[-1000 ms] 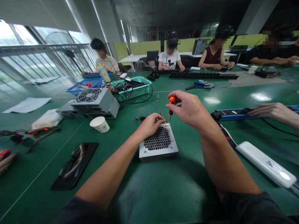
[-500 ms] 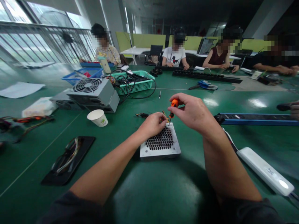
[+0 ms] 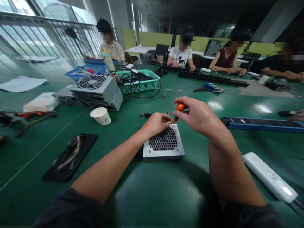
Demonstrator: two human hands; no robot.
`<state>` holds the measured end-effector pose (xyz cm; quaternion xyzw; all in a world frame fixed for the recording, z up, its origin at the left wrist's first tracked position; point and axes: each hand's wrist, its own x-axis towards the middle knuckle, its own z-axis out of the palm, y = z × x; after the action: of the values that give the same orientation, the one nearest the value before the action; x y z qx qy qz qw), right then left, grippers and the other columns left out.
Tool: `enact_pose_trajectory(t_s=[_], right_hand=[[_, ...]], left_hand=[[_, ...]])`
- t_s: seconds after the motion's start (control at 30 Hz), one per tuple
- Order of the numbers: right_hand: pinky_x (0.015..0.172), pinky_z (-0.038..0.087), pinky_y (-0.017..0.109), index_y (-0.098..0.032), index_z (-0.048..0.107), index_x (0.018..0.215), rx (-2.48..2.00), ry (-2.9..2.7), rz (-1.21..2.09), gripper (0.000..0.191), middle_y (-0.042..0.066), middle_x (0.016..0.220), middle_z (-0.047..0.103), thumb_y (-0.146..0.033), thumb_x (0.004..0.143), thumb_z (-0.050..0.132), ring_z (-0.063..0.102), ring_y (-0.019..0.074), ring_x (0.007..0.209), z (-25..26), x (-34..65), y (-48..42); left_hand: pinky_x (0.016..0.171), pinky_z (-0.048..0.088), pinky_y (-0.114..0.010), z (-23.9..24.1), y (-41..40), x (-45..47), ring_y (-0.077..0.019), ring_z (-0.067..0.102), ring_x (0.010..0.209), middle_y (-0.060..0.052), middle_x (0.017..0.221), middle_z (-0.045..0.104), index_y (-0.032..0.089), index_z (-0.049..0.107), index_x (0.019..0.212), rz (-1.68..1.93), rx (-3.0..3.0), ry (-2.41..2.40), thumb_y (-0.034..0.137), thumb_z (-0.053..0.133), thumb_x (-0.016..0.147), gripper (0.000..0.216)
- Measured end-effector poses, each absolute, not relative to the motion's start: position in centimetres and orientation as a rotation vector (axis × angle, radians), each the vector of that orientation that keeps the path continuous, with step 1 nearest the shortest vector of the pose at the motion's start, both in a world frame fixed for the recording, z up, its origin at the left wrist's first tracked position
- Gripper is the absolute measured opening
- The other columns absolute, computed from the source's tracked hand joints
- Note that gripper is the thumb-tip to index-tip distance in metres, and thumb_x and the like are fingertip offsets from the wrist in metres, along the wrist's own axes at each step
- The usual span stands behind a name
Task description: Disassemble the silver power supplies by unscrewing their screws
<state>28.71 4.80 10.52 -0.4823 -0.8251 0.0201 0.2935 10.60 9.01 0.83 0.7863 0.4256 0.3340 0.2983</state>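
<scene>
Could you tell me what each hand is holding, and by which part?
Right hand: screwdriver, by its orange handle. Left hand rests on the metal casing, gripping nothing visible.

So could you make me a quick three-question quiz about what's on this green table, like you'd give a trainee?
1. True or false: the right hand holds an orange-handled screwdriver with its tip at the far right corner of the metal box with the honeycomb grille.
2. Where does the left hand rest? A) on the paper cup; B) on the far edge of the metal box; C) on the white power strip.
3. Fill in: the green basket holds black ____.

Key: 1 true; 2 B; 3 cables.
</scene>
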Motion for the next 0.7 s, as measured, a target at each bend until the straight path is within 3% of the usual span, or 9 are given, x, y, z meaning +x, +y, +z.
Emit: enact_pose_trajectory(t_s=[0.1,0.2,0.33,0.7], right_hand=[[0.088,0.051,0.039,-0.018,0.072,0.111,-1.321,-2.265,0.025,0.026,0.012,0.112,0.074,-0.031,0.089,0.068,0.069,0.027,0.101,10.6,29.0,4.9],[0.078,0.049,0.036,-0.02,0.072,0.098,-1.398,-2.266,0.063,0.017,0.008,0.095,0.075,-0.035,0.091,0.066,0.068,0.0231,0.086,10.7,29.4,5.1],[0.065,0.046,0.03,-0.021,0.067,0.095,-1.469,-2.207,0.26,0.016,0.002,0.074,0.072,-0.036,0.093,0.063,0.066,0.018,0.067,10.8,29.8,5.1],[0.056,0.051,0.027,-0.021,0.061,0.095,-1.48,-2.084,0.47,0.014,0.003,0.071,0.074,-0.034,0.095,0.059,0.07,0.0174,0.061,10.0,30.6,6.5]], left_hand=[[0.079,0.051,-0.031,0.8,9.1,10.6,-0.0183,0.07,0.083,-0.004,0.095,0.079,0.018,0.079,0.097,0.858,2.145,1.108,0.019,0.061,0.087,0.02],[0.083,0.051,-0.032,0.7,9.2,10.6,-0.0186,0.071,0.089,-0.004,0.099,0.078,0.018,0.077,0.099,0.876,2.18,1.07,0.019,0.059,0.091,0.02],[0.084,0.051,-0.032,0.7,9.1,10.6,-0.0191,0.07,0.091,-0.004,0.099,0.077,0.018,0.075,0.1,0.866,2.239,1.052,0.021,0.058,0.093,0.019],[0.088,0.052,-0.034,0.8,9.0,10.7,-0.0216,0.07,0.096,-0.006,0.103,0.077,0.018,0.074,0.101,0.784,2.334,1.127,0.023,0.06,0.094,0.017]])
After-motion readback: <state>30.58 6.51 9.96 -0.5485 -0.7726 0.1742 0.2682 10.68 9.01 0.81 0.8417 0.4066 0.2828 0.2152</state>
